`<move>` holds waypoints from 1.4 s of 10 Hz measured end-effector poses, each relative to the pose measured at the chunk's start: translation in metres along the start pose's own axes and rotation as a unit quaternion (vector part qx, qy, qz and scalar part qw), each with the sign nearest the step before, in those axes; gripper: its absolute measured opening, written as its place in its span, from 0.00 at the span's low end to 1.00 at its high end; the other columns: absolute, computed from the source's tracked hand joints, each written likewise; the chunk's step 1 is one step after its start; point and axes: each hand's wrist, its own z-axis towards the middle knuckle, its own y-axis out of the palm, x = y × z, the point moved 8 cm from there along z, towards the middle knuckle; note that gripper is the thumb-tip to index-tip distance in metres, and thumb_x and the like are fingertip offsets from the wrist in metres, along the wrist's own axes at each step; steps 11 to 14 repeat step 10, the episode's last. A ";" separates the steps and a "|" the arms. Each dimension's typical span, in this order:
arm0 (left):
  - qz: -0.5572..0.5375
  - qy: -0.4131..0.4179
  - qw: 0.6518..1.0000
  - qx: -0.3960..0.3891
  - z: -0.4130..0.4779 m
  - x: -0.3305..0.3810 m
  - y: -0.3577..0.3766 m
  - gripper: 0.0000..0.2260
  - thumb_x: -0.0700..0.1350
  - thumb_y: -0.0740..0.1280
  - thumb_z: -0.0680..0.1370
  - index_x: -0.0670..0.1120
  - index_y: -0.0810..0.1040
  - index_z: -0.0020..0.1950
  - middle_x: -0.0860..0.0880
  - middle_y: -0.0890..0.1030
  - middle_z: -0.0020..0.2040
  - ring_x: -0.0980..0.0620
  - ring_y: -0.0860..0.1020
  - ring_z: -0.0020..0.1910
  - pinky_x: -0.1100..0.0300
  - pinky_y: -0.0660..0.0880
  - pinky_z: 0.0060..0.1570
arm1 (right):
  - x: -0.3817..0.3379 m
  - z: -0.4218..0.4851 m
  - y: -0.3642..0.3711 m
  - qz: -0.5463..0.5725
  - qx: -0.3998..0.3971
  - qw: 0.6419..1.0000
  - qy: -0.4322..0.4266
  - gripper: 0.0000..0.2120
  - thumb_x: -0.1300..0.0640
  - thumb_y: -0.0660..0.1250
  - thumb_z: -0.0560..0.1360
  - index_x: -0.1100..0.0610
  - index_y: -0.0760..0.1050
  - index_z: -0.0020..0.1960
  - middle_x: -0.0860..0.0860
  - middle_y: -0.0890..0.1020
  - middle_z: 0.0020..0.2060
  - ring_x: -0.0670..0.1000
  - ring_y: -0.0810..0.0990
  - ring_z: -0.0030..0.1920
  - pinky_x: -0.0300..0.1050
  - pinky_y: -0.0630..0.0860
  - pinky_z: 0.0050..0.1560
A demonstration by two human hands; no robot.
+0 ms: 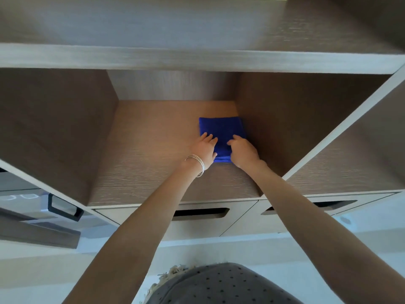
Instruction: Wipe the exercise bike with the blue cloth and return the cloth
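Observation:
A folded blue cloth (221, 130) lies flat on the floor of a wooden shelf compartment (153, 150), close to its right wall. My left hand (205, 150), with thin bracelets on the wrist, rests on the cloth's near left edge, fingers spread over it. On the near right edge my right hand (242, 150) has its fingers curled against the fabric. Both hands touch the cloth, and its near part is hidden under them. The exercise bike is not in view.
The compartment has a left wall (54, 128) and a right wall (285, 119), with a thick shelf board (197, 58) above. Two drawers with slot handles (201, 212) sit under the shelf. A dark-framed object (63, 206) stands at the lower left.

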 end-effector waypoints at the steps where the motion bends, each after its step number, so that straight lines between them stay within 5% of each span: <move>1: -0.028 0.017 0.999 0.042 -0.016 -0.007 0.009 0.22 0.45 0.60 0.80 0.45 0.63 0.73 0.46 0.62 0.76 0.49 0.56 0.76 0.56 0.61 0.71 | 0.008 -0.018 0.016 -0.001 0.033 0.999 0.019 0.21 0.66 0.59 0.78 0.57 0.67 0.70 0.54 0.62 0.73 0.56 0.63 0.72 0.50 0.69 0.65; 3: -0.055 -0.002 0.997 0.048 -0.003 -0.010 0.019 0.20 0.39 0.59 0.80 0.44 0.65 0.72 0.45 0.61 0.76 0.49 0.57 0.76 0.56 0.61 0.72 | 0.006 -0.008 0.026 -0.028 0.026 0.999 0.016 0.21 0.65 0.54 0.81 0.56 0.62 0.73 0.55 0.60 0.74 0.55 0.55 0.75 0.50 0.63 0.69; 5: 0.021 -0.020 1.000 -0.001 0.037 -0.023 0.010 0.24 0.38 0.58 0.80 0.43 0.56 0.75 0.44 0.54 0.78 0.47 0.52 0.77 0.56 0.55 0.74 | -0.005 0.031 0.016 -0.053 -0.007 0.998 0.021 0.27 0.69 0.57 0.78 0.57 0.56 0.74 0.57 0.57 0.75 0.58 0.53 0.75 0.53 0.64 0.70; 7: 0.117 -0.030 0.989 -0.087 0.061 -0.033 0.003 0.24 0.49 0.51 0.82 0.45 0.48 0.77 0.46 0.48 0.78 0.48 0.48 0.77 0.51 0.54 0.75 | -0.005 0.068 0.008 -0.096 -0.066 0.993 0.007 0.26 0.69 0.57 0.77 0.59 0.57 0.74 0.59 0.60 0.73 0.60 0.58 0.73 0.55 0.65 0.69; 9: 0.120 -0.025 0.983 -0.134 0.070 -0.036 0.003 0.26 0.52 0.50 0.82 0.46 0.46 0.77 0.47 0.45 0.78 0.48 0.46 0.77 0.49 0.52 0.75 | 0.002 0.074 0.009 -0.109 -0.134 0.985 -0.019 0.34 0.72 0.54 0.77 0.56 0.44 0.76 0.58 0.46 0.76 0.59 0.46 0.76 0.56 0.55 0.74; 14: 0.083 -0.023 0.991 -0.105 0.062 -0.038 -0.003 0.27 0.52 0.52 0.82 0.45 0.47 0.77 0.46 0.46 0.78 0.48 0.47 0.77 0.47 0.54 0.74 | -0.003 0.067 0.005 -0.076 -0.121 0.990 -0.020 0.32 0.69 0.54 0.78 0.57 0.44 0.76 0.57 0.47 0.77 0.59 0.46 0.76 0.55 0.54 0.74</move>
